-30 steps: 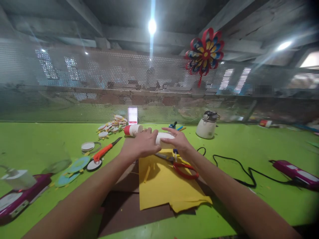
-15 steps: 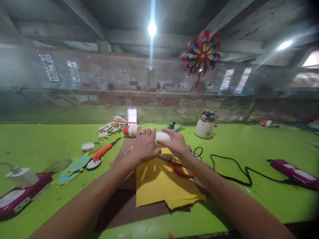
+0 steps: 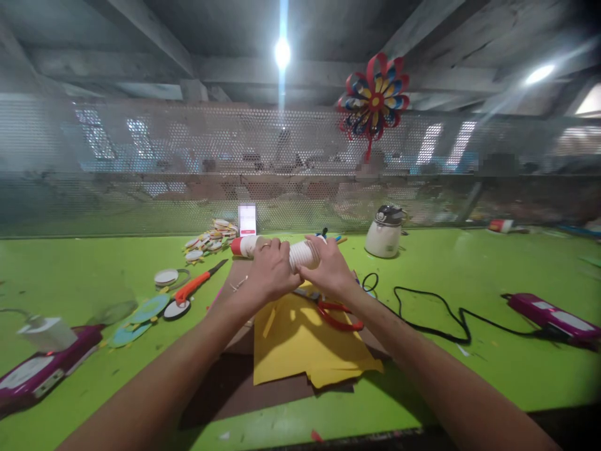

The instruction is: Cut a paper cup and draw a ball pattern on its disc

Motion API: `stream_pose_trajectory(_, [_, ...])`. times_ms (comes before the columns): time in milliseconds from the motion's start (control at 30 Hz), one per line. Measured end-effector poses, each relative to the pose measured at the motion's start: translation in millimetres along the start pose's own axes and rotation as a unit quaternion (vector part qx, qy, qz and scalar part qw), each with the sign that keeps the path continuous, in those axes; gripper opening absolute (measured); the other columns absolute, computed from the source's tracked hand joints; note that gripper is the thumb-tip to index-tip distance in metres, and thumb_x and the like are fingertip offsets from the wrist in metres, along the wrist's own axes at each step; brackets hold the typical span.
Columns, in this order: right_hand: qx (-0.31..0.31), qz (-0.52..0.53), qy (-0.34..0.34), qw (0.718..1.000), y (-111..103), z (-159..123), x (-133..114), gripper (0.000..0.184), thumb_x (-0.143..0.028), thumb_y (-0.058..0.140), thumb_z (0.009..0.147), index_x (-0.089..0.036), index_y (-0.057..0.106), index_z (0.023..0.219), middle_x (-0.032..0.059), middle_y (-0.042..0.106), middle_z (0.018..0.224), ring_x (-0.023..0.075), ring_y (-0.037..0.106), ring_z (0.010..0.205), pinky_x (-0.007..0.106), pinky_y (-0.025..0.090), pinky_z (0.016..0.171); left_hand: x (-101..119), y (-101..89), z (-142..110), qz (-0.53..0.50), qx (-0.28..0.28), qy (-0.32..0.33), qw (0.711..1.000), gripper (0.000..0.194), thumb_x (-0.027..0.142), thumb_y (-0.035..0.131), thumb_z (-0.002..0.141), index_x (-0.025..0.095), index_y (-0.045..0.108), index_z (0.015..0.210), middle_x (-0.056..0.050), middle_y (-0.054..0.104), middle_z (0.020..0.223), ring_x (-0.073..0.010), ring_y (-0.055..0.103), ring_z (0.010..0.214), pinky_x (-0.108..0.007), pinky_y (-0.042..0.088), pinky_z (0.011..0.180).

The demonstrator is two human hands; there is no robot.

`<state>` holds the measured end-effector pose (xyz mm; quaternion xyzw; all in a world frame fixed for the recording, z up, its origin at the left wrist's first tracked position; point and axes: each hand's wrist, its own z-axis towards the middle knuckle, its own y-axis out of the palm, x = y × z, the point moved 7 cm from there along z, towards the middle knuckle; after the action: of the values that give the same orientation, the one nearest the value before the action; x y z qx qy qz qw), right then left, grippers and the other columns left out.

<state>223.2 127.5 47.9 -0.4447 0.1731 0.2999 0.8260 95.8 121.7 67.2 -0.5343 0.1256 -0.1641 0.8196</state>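
A white ribbed roll (image 3: 303, 255), perhaps corrugated paper, is held crosswise between both hands. My left hand (image 3: 272, 268), a ring on one finger, is wrapped round its left end. My right hand (image 3: 328, 264) grips the right end, with the thumb low on the near side. Below the hands lies yellow sheet material (image 3: 300, 344) on dark brown sheets (image 3: 244, 394). Red-handled scissors (image 3: 340, 318) rest on the yellow sheet, their blades partly hidden. Just behind my left hand, a red-and-white bottle (image 3: 244, 246) lies on its side.
Orange-handled scissors (image 3: 192, 287), blue paper discs (image 3: 150, 308) and a pile of small cut-outs (image 3: 213, 238) lie left. A phone (image 3: 247, 219) stands behind. On the right are a white pot (image 3: 384, 235), a black cable (image 3: 436, 332) and a purple power strip (image 3: 551, 319). Another (image 3: 42, 369) sits left.
The ribbed roll has turned slightly, and more of its side now shows between my hands. Both hands keep hold of it. The whole view has shifted a little.
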Motion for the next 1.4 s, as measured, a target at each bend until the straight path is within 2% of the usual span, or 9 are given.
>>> stream_pose_trajectory(267, [-0.002,-0.009,0.006,1.000,-6,-2,-6,0.074,-0.025,0.068,0.063,-0.021,0.053,0.136,0.0114,0.046,0.113,0.0265,0.057,0.094,0.041,0.050,0.087,3,3.2,-1,-0.013,-0.001,0.000,1.000,0.033,0.043,0.048,0.083,0.017,0.053,0.103,-0.017,0.063,0.110,-0.0354,0.054,0.109,-0.049,0.044,0.091])
stream_pose_trajectory(400, [0.012,-0.012,0.013,1.000,-14,1,-5,0.077,-0.028,0.070,0.062,-0.022,0.051,0.137,0.0113,0.047,0.113,0.0273,0.056,0.094,0.042,0.050,0.087,-8,9.4,-1,-0.025,-0.016,-0.009,1.000,0.036,0.044,0.052,0.080,0.018,0.051,0.106,-0.015,0.062,0.110,-0.0320,0.060,0.096,-0.044,0.048,0.081])
stream_pose_trajectory(600, [0.021,-0.024,0.039,0.999,-15,13,15,0.078,-0.029,0.072,0.061,-0.021,0.051,0.136,0.0111,0.053,0.110,0.0273,0.057,0.097,0.039,0.049,0.088,-42,32.5,-12,-0.034,-0.042,-0.021,0.998,0.055,0.042,0.053,0.079,0.016,0.047,0.126,-0.017,0.058,0.121,-0.0348,0.061,0.104,-0.045,0.047,0.086])
stream_pose_trajectory(800, [0.025,-0.066,0.085,0.994,-9,42,30,0.082,-0.030,0.072,0.064,-0.018,0.047,0.140,0.0130,0.054,0.113,0.0291,0.058,0.102,0.039,0.048,0.088,-98,42.2,-39,-0.058,-0.098,-0.066,0.991,0.066,0.041,0.054,0.077,0.015,0.044,0.137,-0.018,0.059,0.122,-0.0362,0.059,0.111,-0.044,0.048,0.087])
stream_pose_trajectory(900, [0.023,-0.089,0.096,0.991,7,67,19,0.088,-0.030,0.073,0.066,-0.021,0.039,0.147,0.0154,0.051,0.122,0.0301,0.060,0.105,0.039,0.048,0.088,-109,49.0,-48,-0.081,-0.136,-0.059,0.986,0.065,0.040,0.057,0.075,0.018,0.049,0.135,-0.016,0.061,0.115,-0.0345,0.063,0.101,-0.041,0.050,0.079])
stream_pose_trajectory(1067, [0.002,-0.111,0.132,0.985,63,103,5,0.089,-0.031,0.078,0.071,-0.020,0.036,0.148,0.0183,0.050,0.129,0.0301,0.060,0.108,0.040,0.050,0.089,-104,56.5,-60,-0.124,-0.137,-0.026,0.982,0.068,0.035,0.060,0.072,0.023,0.050,0.138,-0.013,0.061,0.113,-0.0337,0.064,0.099,-0.041,0.050,0.081])
stream_pose_trajectory(1200, [-0.006,-0.116,0.169,0.979,100,117,12,0.061,-0.036,0.067,0.088,-0.019,0.043,0.142,0.0133,0.052,0.134,0.0257,0.060,0.107,0.045,0.053,0.088,-107,57.1,-64,-0.182,-0.118,-0.023,0.976,0.070,0.043,0.067,0.074,0.025,0.051,0.140,-0.013,0.063,0.113,-0.0354,0.062,0.106,-0.045,0.048,0.091])
stream_pose_trajectory(1333, [-0.011,-0.112,0.186,0.976,118,124,22,0.048,-0.036,0.063,0.093,-0.019,0.050,0.136,0.0118,0.053,0.134,0.0254,0.060,0.109,0.046,0.054,0.090,-145,52.6,-29,-0.264,-0.055,-0.092,0.959,0.055,0.046,0.063,0.087,0.019,0.055,0.134,-0.015,0.056,0.135,-0.0326,0.054,0.123,-0.047,0.044,0.103])
stream_pose_trajectory(1400, [-0.015,-0.108,0.191,0.976,123,126,26,0.047,-0.035,0.063,0.093,-0.018,0.051,0.135,0.0118,0.054,0.134,0.0258,0.060,0.111,0.046,0.054,0.090,-172,57.0,-1,-0.309,-0.027,-0.143,0.940,0.044,0.040,0.062,0.092,0.017,0.056,0.130,-0.012,0.058,0.131,-0.0275,0.058,0.116,-0.049,0.048,0.099])
